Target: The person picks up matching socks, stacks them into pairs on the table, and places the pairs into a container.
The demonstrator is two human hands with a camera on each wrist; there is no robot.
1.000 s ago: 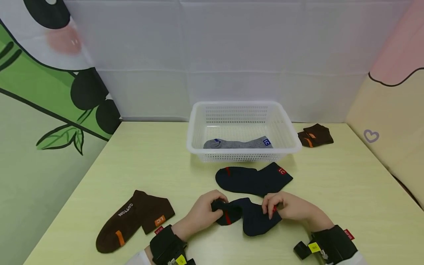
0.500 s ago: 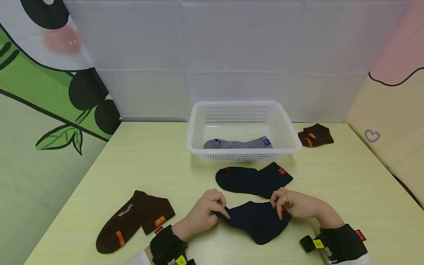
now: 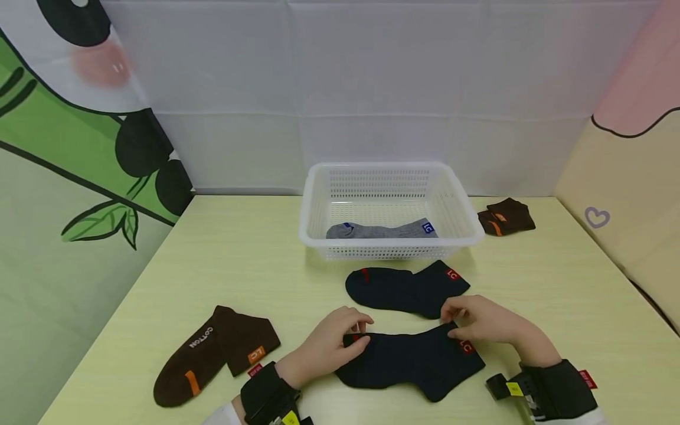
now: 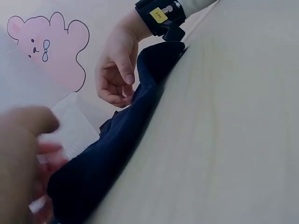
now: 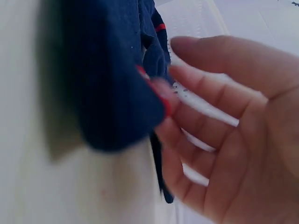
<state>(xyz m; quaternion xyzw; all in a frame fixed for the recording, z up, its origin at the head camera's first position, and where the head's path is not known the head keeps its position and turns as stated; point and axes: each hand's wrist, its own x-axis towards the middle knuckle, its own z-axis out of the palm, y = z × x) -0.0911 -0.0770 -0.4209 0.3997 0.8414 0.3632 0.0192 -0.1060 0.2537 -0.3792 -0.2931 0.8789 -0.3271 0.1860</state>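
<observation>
A navy ankle sock (image 3: 404, 360) with a red LC label lies flattened near the front of the table, toe to the left and cuff to the right. My left hand (image 3: 332, 339) is at its toe, thumb over the edge and apart from the fingers. At the cuff is my right hand (image 3: 486, 321), fingertips close to the upper corner; the right wrist view shows its fingers loosely extended beside the sock (image 5: 112, 84), thumb apart. Just beyond lies a matching navy sock (image 3: 398, 289), pointing the same way.
Behind the socks stands a white perforated basket (image 3: 390, 242) with a grey sock (image 3: 382, 232) inside. A brown sock (image 3: 207, 354) with orange marks lies at the left. Folded brown fabric with orange marks (image 3: 507, 216) sits right of the basket.
The near sock's toe end was bunched in the left hand and is now spread out straight. The right hand has moved rightward with the cuff, and both hands have loosened their grip.
</observation>
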